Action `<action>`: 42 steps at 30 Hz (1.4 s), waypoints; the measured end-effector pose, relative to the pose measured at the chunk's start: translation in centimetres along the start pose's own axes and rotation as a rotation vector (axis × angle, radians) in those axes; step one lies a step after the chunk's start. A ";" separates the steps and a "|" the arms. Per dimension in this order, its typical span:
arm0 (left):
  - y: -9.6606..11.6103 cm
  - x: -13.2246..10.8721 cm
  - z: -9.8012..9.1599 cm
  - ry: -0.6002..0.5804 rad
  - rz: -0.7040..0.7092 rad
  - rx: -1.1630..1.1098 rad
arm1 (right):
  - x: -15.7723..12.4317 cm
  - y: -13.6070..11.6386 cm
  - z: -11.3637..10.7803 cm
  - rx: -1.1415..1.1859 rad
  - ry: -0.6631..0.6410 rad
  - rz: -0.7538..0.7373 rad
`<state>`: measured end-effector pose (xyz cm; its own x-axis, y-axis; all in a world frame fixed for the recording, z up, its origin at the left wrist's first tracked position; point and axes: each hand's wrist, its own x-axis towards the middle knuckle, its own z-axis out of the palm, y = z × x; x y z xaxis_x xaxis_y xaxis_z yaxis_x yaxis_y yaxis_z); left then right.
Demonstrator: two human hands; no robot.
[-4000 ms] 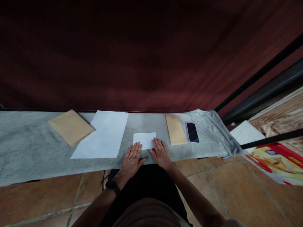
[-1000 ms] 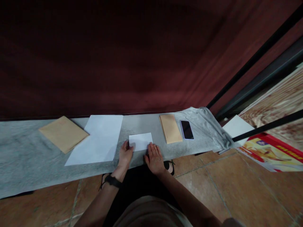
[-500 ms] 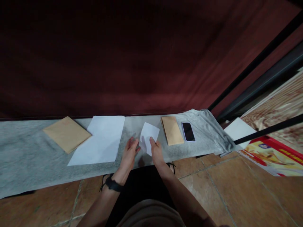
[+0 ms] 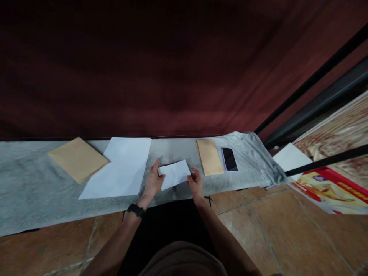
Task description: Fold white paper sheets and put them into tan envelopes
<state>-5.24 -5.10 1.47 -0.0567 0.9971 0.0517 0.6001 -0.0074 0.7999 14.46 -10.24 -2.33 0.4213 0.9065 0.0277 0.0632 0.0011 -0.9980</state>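
A small folded white paper (image 4: 174,174) is held between my two hands above the grey cloth, its long side running left to right. My left hand (image 4: 153,180), with a black band on the wrist, grips its left end, thumb on top. At the right end my right hand (image 4: 196,183) pinches the paper's lower corner. Large white sheets (image 4: 123,168) lie left of my left hand. Brown envelopes (image 4: 209,157) lie to the right of my right hand. Farther left, another brown envelope (image 4: 78,159) overlaps the edge of the white sheets.
A phone (image 4: 229,159) lies right of the brown envelopes. The grey cloth (image 4: 34,184) covers the narrow bench, which ends at a dark red curtain (image 4: 172,76). Black bars (image 4: 324,163) and a red and yellow box (image 4: 330,189) stand at the right.
The white paper has turned from upright to lengthwise. My left hand, free of it before, now grips its left end. My right hand has shifted slightly right.
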 end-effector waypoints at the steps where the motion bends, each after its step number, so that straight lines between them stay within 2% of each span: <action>1: -0.1 0.1 0.1 -0.018 0.007 0.041 | -0.1 0.1 -0.3 -0.029 0.000 0.000; 3: 0.0 0.0 0.5 -0.051 0.016 0.065 | -0.3 0.2 -0.8 -0.135 -0.015 -0.045; 8: 0.5 -0.8 1.4 -0.021 0.128 0.155 | -0.5 0.0 -1.3 -0.466 -0.049 -0.240; 14: 0.6 -2.4 1.6 -0.029 0.330 0.429 | -0.8 -0.3 -1.4 -0.633 -0.093 -0.286; 20: -0.4 -5.9 3.1 -0.195 0.542 0.496 | -1.9 -1.3 -1.2 -0.912 -0.186 -0.435; 25: -1.0 -8.1 3.4 -0.253 0.600 0.570 | -3.2 -1.7 0.4 -0.932 -0.449 -0.567; 27: -1.1 -8.1 3.2 -0.264 0.607 0.585 | -3.6 -1.5 0.9 -0.970 -0.492 -0.597; 33: -1.3 -7.7 2.2 -0.240 0.585 0.586 | -3.3 -0.5 -0.5 -1.074 -0.409 -0.631; 38: -2.3 -8.0 1.0 -0.205 0.552 0.572 | -2.5 0.1 -2.4 -1.097 -0.398 -0.635; 42: -3.0 -8.1 0.1 -0.169 0.527 0.577 | -2.5 0.4 -3.1 -1.098 -0.374 -0.613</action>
<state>-6.44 -13.12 -1.39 0.4429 0.8720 0.2084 0.8353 -0.4858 0.2575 16.26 -13.79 -2.59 -0.2024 0.9433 0.2631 0.9273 0.2709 -0.2582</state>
